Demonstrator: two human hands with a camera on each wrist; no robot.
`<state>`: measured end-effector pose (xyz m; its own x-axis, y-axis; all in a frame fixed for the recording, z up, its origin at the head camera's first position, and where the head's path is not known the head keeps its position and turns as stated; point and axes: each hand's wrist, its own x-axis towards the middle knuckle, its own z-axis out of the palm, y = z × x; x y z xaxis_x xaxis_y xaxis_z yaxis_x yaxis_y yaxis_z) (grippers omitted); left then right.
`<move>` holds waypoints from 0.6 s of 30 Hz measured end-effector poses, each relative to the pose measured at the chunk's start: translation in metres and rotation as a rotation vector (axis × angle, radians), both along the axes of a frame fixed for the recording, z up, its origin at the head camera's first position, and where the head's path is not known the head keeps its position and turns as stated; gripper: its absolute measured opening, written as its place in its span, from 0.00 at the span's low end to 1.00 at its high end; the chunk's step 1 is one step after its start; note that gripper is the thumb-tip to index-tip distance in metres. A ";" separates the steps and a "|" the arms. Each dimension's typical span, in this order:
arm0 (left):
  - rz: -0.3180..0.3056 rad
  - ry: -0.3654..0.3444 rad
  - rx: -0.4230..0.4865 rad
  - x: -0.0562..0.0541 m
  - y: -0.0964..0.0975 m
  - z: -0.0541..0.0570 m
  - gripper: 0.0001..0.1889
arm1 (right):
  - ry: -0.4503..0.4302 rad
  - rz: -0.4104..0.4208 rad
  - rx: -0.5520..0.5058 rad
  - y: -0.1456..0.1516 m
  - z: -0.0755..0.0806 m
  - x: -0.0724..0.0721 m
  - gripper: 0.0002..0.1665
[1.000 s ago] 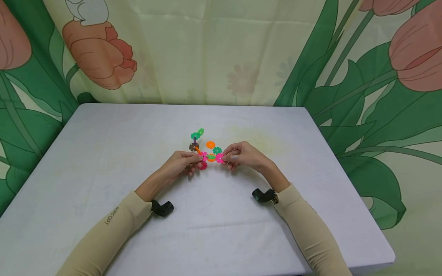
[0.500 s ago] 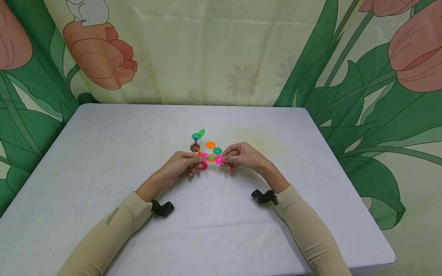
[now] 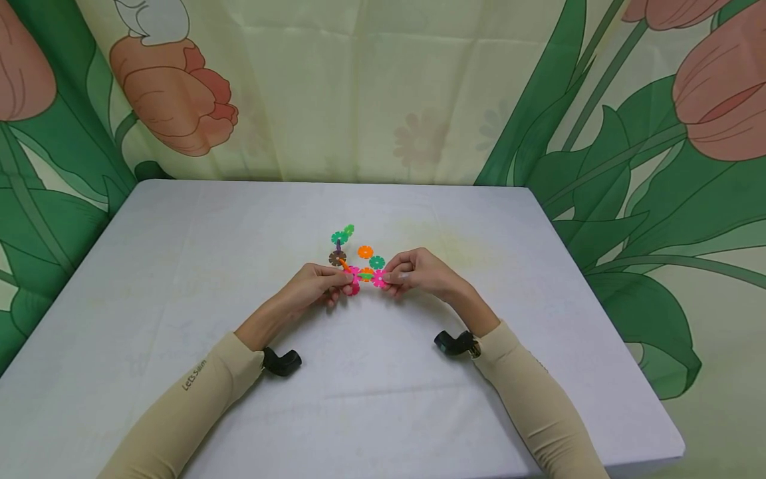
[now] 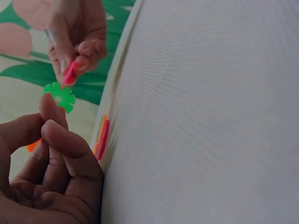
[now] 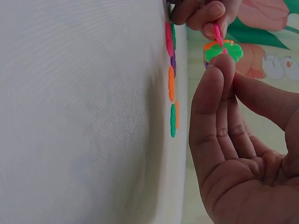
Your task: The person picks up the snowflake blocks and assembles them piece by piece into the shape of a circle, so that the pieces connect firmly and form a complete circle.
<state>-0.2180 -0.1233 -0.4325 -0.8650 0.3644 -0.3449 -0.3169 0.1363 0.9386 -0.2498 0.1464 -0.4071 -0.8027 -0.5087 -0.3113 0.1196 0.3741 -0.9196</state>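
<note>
Hands a touch closer over notched discs

A flowered curtain (image 3: 359,100) hangs behind my white-covered table (image 3: 359,419). My left sleeve (image 3: 179,406) and right sleeve (image 3: 538,399) reach in from the near side, a black wrist camera (image 3: 282,362) at the left cuff and another at the right.

My left hand (image 3: 311,286) pinches the left pink disc (image 3: 356,274) between thumb and fingers; my right hand (image 3: 425,271) pinches the right pink disc (image 3: 378,279) likewise. Since a second ago my right hand has slid slightly left and nearer me, narrowing the gap between the pink discs; my left has barely shifted.

Between them sits a green disc (image 4: 65,97), seemingly meeting the right one; how firmly they fit, I can't tell. A brown disc (image 3: 337,257) shows just beyond my left fingers, with a teal disc (image 3: 339,237) and a lime disc (image 3: 350,229) farther off. On the table just beyond the pink pair, an orange disc (image 3: 366,251) and a dark green disc (image 3: 376,262) lie unmoved.
</note>
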 end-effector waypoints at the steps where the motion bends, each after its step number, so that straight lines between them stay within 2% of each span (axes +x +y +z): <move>1: 0.001 -0.002 0.000 0.000 0.000 0.000 0.18 | 0.000 0.000 0.000 0.000 -0.001 0.000 0.09; 9: -0.009 0.004 -0.011 0.000 0.000 0.000 0.17 | -0.015 -0.006 0.010 -0.002 -0.002 0.001 0.09; 18: -0.031 0.026 -0.019 0.000 -0.001 -0.001 0.17 | -0.010 0.038 -0.013 0.000 -0.002 0.001 0.09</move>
